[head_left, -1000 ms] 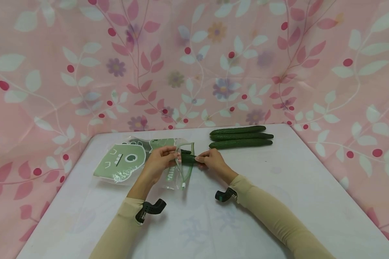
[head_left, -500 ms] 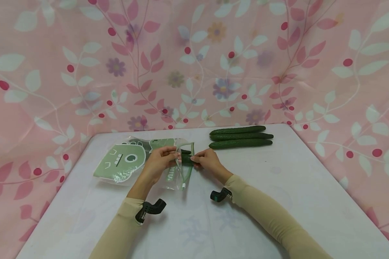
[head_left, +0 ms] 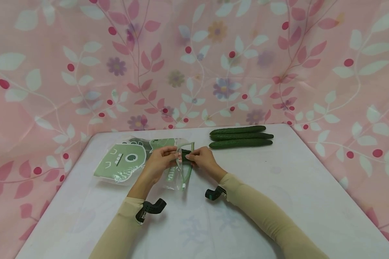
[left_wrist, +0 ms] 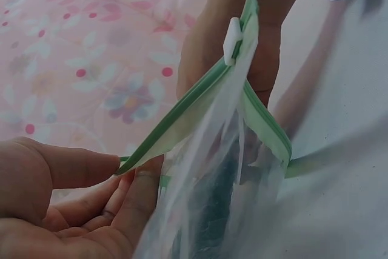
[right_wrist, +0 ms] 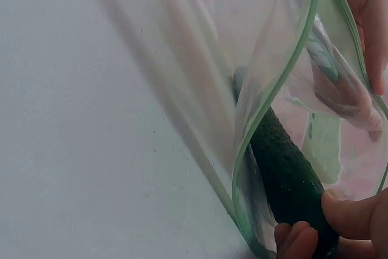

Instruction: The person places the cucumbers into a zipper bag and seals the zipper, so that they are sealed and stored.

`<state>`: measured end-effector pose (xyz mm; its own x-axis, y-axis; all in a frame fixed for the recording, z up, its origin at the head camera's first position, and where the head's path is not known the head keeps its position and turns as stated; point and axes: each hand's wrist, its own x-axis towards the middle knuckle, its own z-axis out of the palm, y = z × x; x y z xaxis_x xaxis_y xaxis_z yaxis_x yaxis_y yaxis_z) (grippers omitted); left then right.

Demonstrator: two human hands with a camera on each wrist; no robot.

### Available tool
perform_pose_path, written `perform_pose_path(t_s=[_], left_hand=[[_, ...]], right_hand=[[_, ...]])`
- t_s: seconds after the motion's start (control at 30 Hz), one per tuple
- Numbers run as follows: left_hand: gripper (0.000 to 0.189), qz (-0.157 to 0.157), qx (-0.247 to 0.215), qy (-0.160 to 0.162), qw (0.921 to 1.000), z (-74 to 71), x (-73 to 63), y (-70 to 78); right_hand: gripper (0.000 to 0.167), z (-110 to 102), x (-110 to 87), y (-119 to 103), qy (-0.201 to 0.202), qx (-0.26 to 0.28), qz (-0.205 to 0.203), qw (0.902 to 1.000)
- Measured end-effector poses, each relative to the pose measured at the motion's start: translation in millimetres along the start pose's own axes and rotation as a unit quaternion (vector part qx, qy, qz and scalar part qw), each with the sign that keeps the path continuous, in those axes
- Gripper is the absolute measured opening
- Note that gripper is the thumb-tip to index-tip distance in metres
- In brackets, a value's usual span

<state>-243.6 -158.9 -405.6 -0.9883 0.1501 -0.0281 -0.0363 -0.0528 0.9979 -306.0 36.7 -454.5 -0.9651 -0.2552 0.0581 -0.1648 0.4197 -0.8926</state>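
My left hand (head_left: pixel 160 163) pinches the green-edged rim of a clear zip bag (left_wrist: pixel 182 107) between thumb and fingers, holding its mouth apart. The bag, printed with a green cartoon face, lies on the left of the table. My right hand (head_left: pixel 205 161) grips the near end of a cucumber (right_wrist: pixel 288 177), with the thumb on one side and fingers on the other. Most of that cucumber lies inside the bag, its end at the mouth. A white slider (left_wrist: pixel 231 40) sits at one corner of the zip. Another dark green shape shows in the bag, partly hidden.
Three cucumbers (head_left: pixel 241 136) lie side by side at the back right of the white table (head_left: pixel 278 201). Behind the table hangs a pink floral cloth (head_left: pixel 194 64).
My right hand has moved left, and the cucumber has slid deeper into the bag with it. My left hand has kept its place at the bag's rim.
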Motion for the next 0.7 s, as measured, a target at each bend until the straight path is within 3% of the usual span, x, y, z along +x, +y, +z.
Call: perform_pose_path(t_s=[0.27, 0.53, 0.7], left_hand=[[0.043, 0.001, 0.001, -0.005, 1.0, -0.5, 0.7, -1.7], [0.04, 0.004, -0.015, 0.002, 0.9999, -2.5, 3.3, -2.3], [0.039, 0.006, -0.011, 0.005, 0.9999, -4.3, 3.5, -3.1]], right_hand=[[0.019, 0.6, 3.3, 2.4, 0.01, -0.051, -0.021, 0.9984], [0.025, -18.8, -8.9, 8.5, -0.006, -0.046, -0.031, 0.9984], [0.018, -25.1, -10.8, 13.4, -0.009, -0.07, -0.054, 0.996]])
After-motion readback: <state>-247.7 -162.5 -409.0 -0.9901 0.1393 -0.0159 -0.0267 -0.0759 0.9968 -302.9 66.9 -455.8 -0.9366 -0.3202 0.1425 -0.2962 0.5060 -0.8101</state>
